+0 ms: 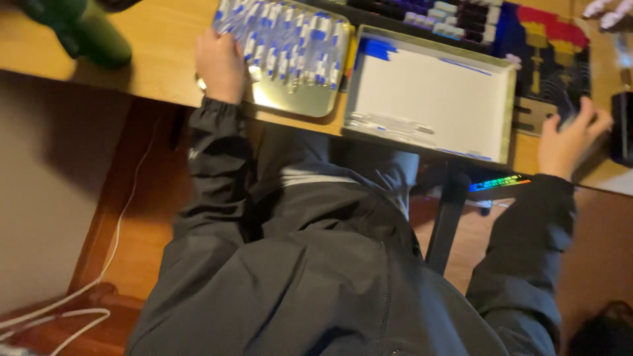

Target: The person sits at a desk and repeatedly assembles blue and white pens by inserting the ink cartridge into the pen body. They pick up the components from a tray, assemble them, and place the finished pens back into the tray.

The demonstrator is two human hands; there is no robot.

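At desk edge: left hand (219,64) flat on metal tray (290,99) of blue-and-white pieces (290,39), fingers spread, pinching nothing. Right hand (568,142) cupped, probably over mouse. Open box (428,99) overhanging edge; nudge risks tipping.

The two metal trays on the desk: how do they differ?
The left tray is crowded with small blue-and-white pieces, while the right tray shows a mostly bare white floor with a few blue bits. The left tray has rounded corners; the right tray looks squarer and larger. The left hand rests on the left tray; no hand touches the right one. Both are shallow and gold-toned.
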